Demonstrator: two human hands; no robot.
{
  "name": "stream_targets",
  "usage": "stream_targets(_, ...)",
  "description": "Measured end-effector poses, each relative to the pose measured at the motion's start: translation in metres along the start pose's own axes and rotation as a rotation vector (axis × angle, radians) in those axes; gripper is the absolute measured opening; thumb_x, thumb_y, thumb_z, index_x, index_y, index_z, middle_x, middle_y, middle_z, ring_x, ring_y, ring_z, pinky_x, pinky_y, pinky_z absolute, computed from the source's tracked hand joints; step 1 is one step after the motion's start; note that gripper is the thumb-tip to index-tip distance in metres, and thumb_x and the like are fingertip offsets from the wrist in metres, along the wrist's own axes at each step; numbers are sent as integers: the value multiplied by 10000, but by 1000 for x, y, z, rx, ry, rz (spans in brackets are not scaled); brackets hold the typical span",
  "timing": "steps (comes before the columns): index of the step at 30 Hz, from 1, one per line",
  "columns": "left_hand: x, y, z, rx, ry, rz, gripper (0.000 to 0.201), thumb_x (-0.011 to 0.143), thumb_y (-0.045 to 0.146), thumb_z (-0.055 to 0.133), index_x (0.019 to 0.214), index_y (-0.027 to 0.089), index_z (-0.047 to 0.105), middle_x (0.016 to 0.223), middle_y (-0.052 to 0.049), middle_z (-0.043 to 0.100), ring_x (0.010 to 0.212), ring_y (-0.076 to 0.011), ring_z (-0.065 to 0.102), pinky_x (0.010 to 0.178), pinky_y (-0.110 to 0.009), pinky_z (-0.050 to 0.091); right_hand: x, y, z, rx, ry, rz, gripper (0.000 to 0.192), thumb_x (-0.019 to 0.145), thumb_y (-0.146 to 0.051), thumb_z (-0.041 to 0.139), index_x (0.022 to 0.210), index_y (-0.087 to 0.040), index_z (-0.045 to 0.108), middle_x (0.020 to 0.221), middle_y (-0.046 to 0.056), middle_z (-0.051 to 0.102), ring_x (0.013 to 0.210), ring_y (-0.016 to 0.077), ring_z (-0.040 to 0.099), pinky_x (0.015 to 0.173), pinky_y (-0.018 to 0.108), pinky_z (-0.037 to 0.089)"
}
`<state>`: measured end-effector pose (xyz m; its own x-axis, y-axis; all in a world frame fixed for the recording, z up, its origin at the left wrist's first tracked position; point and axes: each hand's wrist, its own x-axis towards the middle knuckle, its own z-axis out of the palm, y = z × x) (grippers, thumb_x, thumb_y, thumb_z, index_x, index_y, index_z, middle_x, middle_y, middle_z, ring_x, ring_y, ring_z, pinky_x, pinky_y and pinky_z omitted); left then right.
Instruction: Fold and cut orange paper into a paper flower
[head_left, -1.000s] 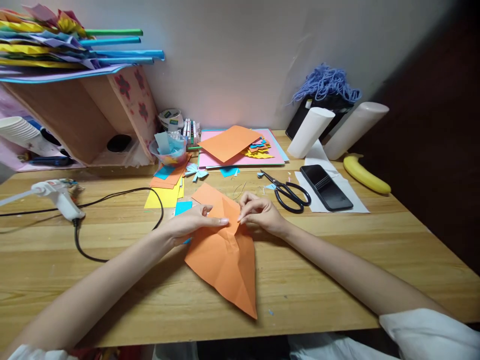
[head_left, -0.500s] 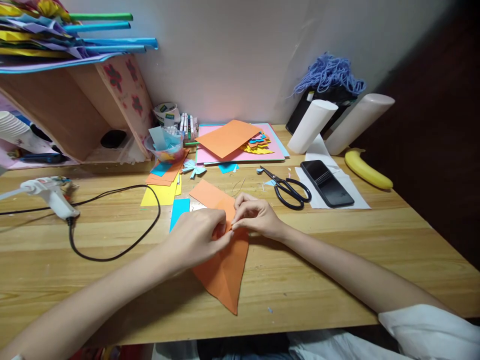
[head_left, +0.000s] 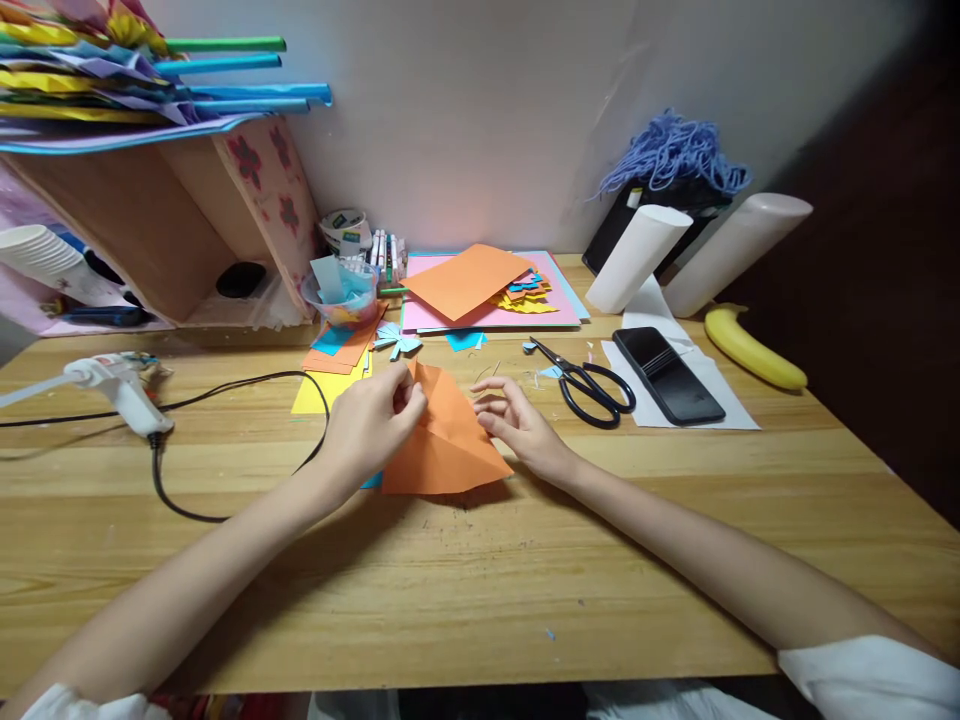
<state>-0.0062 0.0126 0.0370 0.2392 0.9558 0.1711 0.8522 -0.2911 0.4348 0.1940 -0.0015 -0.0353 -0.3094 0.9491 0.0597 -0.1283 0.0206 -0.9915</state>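
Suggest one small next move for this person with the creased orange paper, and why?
Probably close the bare right hand on the right edge of the creased orange sheet of paper. The bare left hand pinches its upper left part, while the right is loosely open at the opposite edge; a second grip would likely steady the sheet for folding.

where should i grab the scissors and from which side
Probably best by the black handles, coming from the near side with the right hand. The scissors lie on the table with their looped handles towards the person and the pointed blades facing the back left. The phone sits just right of the handles.
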Motion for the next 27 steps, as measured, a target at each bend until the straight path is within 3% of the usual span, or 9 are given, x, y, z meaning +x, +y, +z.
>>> stream_targets(4, -5, 2, 6, -26, -3, 14, 216, 828, 318, 413, 650, 198, 388, 589, 35, 482, 532, -115, 426, 522, -239, 254, -1, -6, 1, 33, -39, 13, 241, 666, -271, 736, 872, -205, 631, 933, 25, 634, 906, 137, 588, 813, 284, 477)
stream_targets(7, -7, 6, 7, -40, -33, 18, 216, 830, 315, 416, 651, 196, 391, 580, 35, 474, 525, -112, 414, 521, -236, 259, -2, -7, 0, 57, 11, 54, 277, 619, -244, 764, 877, -205, 672, 926, 37, 680, 868, 151, 619, 791, 306, 498)
stream_targets(20, -12, 12, 6, -77, -66, 87, 216, 840, 303, 414, 656, 192, 397, 570, 37, 455, 516, -105, 406, 519, -236, 268, -3, -10, 2, 82, 39, 183, 277, 556, -240, 793, 816, -189, 710, 771, 11, 698, 649, 113, 640, 595, 231, 516)
stream_targets(27, -12, 13, 6, -86, -61, 69, 224, 847, 314, 416, 660, 190, 402, 581, 33, 463, 524, -106, 405, 523, -240, 268, -3, -8, 1, 69, 109, 166, 260, 515, -225, 811, 757, -194, 720, 728, 11, 711, 638, 119, 644, 601, 236, 514)
